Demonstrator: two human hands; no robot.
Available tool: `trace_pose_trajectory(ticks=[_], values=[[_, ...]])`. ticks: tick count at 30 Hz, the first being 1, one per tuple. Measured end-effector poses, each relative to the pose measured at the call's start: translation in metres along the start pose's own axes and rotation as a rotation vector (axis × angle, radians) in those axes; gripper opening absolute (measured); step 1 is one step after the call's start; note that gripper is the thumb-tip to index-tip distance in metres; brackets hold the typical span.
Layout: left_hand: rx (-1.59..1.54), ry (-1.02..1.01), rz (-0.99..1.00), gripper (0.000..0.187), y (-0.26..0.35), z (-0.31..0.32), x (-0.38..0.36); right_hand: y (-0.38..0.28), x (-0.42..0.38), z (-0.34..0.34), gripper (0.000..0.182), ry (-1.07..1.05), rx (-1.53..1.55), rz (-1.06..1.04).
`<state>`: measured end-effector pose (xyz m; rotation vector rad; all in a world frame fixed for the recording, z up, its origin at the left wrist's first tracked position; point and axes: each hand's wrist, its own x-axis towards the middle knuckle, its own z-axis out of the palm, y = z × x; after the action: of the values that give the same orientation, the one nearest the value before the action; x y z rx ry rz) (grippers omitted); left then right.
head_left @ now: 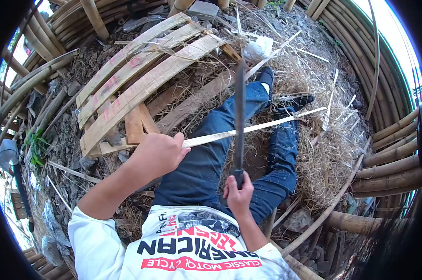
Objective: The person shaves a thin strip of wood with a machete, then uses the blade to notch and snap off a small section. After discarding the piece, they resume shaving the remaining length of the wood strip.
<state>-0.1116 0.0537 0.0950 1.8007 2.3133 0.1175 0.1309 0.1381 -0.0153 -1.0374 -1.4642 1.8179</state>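
Observation:
My left hand (160, 152) is closed round the near end of a pale bamboo strip (255, 127). The strip reaches across my legs to the right, its far end over the heap of shavings. In my right hand (239, 192) is the dark handle of a long knife (239, 116). Its blade points away from me, almost upright in this view, and crosses over the strip. My legs (197, 156) in blue jeans stretch out beneath both, feet on the littered ground.
A wooden pallet (150, 77) of pale slats lies left of my legs. Curly bamboo shavings (323, 158) cover the ground at right. Stacked bamboo poles (388, 170) line the right side. A white plastic bag (258, 49) lies beyond my feet, with a grey block (203, 9) farther back.

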Motion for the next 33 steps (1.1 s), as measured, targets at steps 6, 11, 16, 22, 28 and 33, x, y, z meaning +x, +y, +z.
trace_pose_trajectory(ticks=[6, 11, 16, 22, 28, 33], values=[[-0.076, -0.068, 0.018, 0.036, -0.004, -0.016, 0.0, -0.009, 0.014, -0.031, 0.01, -0.014, -0.183, -0.019], [-0.148, -0.125, -0.006, 0.033, 0.008, -0.017, 0.007, -0.007, 0.043, -0.054, 0.016, 0.088, -0.046, 0.01], [-0.146, -0.108, 0.031, 0.034, 0.023, -0.015, 0.028, -0.019, 0.016, -0.014, 0.014, 0.028, -0.025, 0.018], [-0.115, -0.133, 0.013, 0.032, 0.019, -0.035, 0.02, -0.004, 0.031, -0.049, 0.015, 0.009, -0.257, -0.117], [-0.081, -0.147, 0.01, 0.031, 0.03, -0.049, 0.022, -0.018, 0.055, -0.068, 0.014, 0.172, -0.063, 0.001], [-0.09, -0.149, 0.038, 0.03, 0.044, -0.035, 0.043, -0.019, 0.012, -0.016, 0.021, -0.045, -0.182, -0.112]])
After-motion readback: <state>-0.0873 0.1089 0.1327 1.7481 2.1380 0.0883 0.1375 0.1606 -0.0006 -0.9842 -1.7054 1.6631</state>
